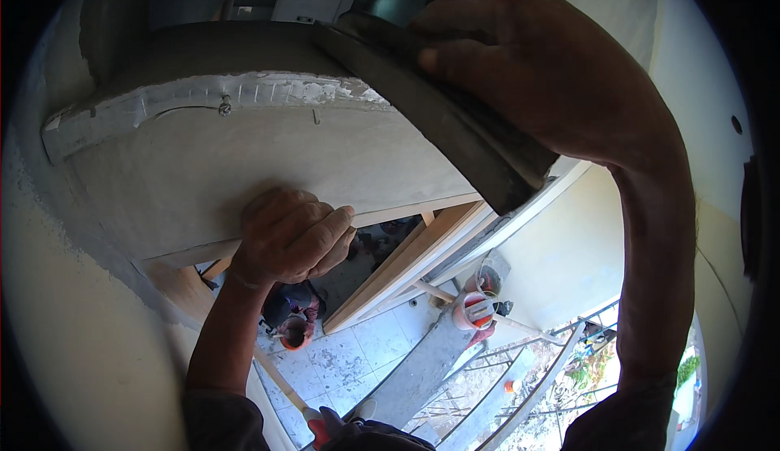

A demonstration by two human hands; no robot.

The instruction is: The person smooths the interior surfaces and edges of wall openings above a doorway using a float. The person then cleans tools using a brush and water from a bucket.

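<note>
My right hand (528, 61) grips a dark, long plastering float (443, 126), raised at the upper right and slanting across the top edge of a grey plastered panel (179, 158). The fingers wrap round the handle on its back. My left hand (296, 236) is closed, its knuckles up, at the panel's lower edge. Whatever lies inside its curled fingers is hidden. Along the panel's upper edge runs a rough whitish strip (187, 93), with a short wire (183, 110) ending in a small knot.
Far below, a person (296, 301) bends over an orange-rimmed bucket (294, 333) on pale floor tiles. A wooden door frame (406, 264) stands under the panel. Scaffold planks (414, 362) run beneath me, with a red-and-white bucket (473, 311) on one. A pale wall (561, 248) rises at right.
</note>
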